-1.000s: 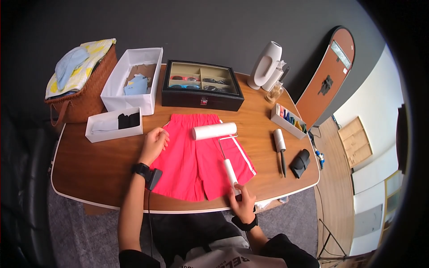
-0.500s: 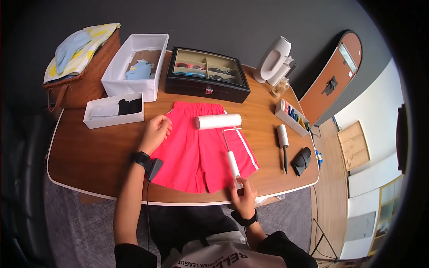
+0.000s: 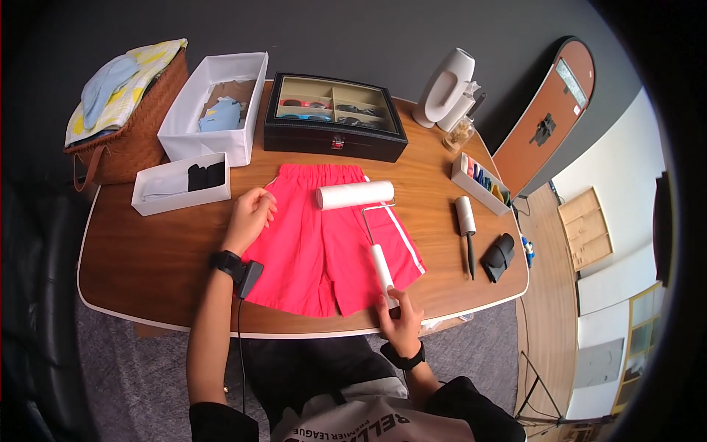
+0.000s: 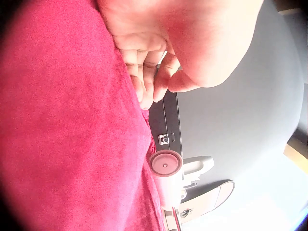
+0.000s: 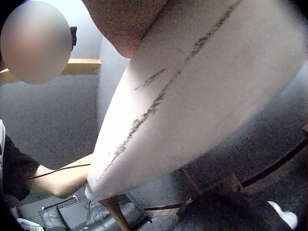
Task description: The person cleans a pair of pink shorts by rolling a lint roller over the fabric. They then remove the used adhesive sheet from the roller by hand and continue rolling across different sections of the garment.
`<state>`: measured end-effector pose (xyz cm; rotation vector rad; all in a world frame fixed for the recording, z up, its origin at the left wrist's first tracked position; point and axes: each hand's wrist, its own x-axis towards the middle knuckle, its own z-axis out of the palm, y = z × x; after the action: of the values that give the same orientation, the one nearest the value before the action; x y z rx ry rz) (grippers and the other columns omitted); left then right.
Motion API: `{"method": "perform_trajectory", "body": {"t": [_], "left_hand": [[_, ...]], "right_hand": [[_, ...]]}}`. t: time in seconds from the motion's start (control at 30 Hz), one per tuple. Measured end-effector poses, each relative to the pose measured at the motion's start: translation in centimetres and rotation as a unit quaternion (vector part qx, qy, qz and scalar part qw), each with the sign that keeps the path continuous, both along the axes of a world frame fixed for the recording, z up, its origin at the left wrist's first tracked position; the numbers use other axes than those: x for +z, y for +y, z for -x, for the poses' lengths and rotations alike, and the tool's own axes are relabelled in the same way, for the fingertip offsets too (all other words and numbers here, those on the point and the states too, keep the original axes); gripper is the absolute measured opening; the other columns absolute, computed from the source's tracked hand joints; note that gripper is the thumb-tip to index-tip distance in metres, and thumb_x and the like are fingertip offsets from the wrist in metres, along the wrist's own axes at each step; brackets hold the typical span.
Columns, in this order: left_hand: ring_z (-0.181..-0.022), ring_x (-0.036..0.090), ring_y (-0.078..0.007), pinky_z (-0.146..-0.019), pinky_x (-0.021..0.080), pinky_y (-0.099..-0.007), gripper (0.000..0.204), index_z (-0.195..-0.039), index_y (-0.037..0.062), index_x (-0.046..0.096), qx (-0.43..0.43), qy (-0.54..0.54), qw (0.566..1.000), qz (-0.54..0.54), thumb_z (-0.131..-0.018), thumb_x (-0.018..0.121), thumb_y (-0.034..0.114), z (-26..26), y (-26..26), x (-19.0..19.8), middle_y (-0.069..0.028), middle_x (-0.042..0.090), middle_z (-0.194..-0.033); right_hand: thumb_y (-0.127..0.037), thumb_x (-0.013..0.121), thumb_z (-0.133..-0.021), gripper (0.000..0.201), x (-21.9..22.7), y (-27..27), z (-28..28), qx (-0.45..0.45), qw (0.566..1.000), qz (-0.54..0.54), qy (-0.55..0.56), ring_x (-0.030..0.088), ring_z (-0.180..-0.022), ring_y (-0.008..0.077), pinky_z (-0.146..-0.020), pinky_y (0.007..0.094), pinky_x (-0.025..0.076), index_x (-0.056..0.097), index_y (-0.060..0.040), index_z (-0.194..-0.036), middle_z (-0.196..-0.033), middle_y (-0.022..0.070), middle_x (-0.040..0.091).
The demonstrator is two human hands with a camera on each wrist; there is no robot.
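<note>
Bright pink shorts (image 3: 294, 243) with a white side stripe lie spread flat on the wooden table. Across their upper right part lies the white roll of a long-handled lint roller (image 3: 356, 194). My right hand (image 3: 402, 324) grips the end of its white handle (image 3: 382, 267), near the table's front edge. My left hand (image 3: 249, 219) rests at the left edge of the shorts, below the waistband, with loosely bent fingers. In the left wrist view those fingers (image 4: 144, 72) lie against the pink cloth, and the roll's end (image 4: 166, 164) shows beyond. The right wrist view hides the grip.
A black glasses case (image 3: 335, 140) stands behind the shorts. Left are a white sock box (image 3: 162, 202), a white bin (image 3: 243, 151) and a wicker basket (image 3: 140, 151). Right lie a smaller lint roller (image 3: 465, 217), a black pouch (image 3: 498, 258) and a narrow white box (image 3: 471, 188).
The head view has shifted, so the table sits higher in it. Both hands, the shorts and the lint roller keep about the same places relative to each other.
</note>
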<state>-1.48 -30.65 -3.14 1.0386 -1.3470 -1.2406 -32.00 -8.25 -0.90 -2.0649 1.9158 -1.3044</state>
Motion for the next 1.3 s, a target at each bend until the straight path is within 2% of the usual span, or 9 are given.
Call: {"method": "perform_trajectory", "body": {"t": [0.73,0.8,0.93,1.0,1.3], "left_hand": [[-0.064,0.060,-0.0086,-0.053,0.048,-0.0229,0.017,-0.093,-0.0003,0.061,-0.003,-0.003,1.000,-0.004,-0.101,0.052,0.010,0.06,0.14,0.22,-0.0046,0.064,-0.078],[-0.063,0.058,-0.0073,-0.053,0.045,-0.0211,0.017,-0.094,0.0018,0.059,-0.008,-0.016,1.000,0.003,-0.104,0.047,0.008,0.11,0.25,0.38,-0.0042,0.063,-0.080],[-0.063,0.058,-0.0073,-0.053,0.045,-0.0213,0.017,-0.093,0.0019,0.059,-0.006,-0.021,1.000,0.000,-0.104,0.046,0.008,0.11,0.32,0.44,-0.0041,0.063,-0.080],[-0.065,0.060,-0.0087,-0.054,0.047,-0.0230,0.016,-0.093,-0.0002,0.061,0.000,-0.015,1.000,0.000,-0.100,0.051,0.009,0.08,0.28,0.39,-0.0043,0.064,-0.078],[-0.065,0.060,-0.0091,-0.054,0.048,-0.0233,0.017,-0.092,-0.0005,0.061,0.000,-0.012,1.000,0.003,-0.100,0.052,0.011,0.09,0.27,0.47,-0.0050,0.064,-0.078]], "right_hand": [[-0.012,0.076,-0.086,0.018,-0.60,0.03,0.18,-0.004,1.000,-0.005,-0.005,0.053,-0.040,0.0165,-0.041,0.0303,0.038,0.068,-0.0010,-0.098,-0.061,0.0097,0.060],[-0.012,0.076,-0.086,0.018,-0.55,0.05,0.12,-0.008,1.000,-0.007,-0.008,0.053,-0.040,0.0163,-0.041,0.0300,0.038,0.068,-0.0010,-0.097,-0.061,0.0096,0.060],[-0.012,0.076,-0.086,0.018,-0.65,-0.10,0.17,-0.003,1.000,0.008,0.003,0.053,-0.040,0.0161,-0.041,0.0296,0.037,0.068,-0.0009,-0.097,-0.061,0.0094,0.060],[-0.012,0.076,-0.086,0.018,-0.78,-0.07,0.22,-0.005,1.000,0.003,0.002,0.052,-0.040,0.0160,-0.041,0.0296,0.038,0.068,-0.0010,-0.098,-0.062,0.0095,0.060],[-0.010,0.076,-0.086,0.017,-0.66,-0.19,0.15,0.007,1.000,0.009,-0.004,0.052,-0.040,0.0157,-0.041,0.0301,0.036,0.067,-0.0010,-0.097,-0.065,0.0098,0.062]]}}
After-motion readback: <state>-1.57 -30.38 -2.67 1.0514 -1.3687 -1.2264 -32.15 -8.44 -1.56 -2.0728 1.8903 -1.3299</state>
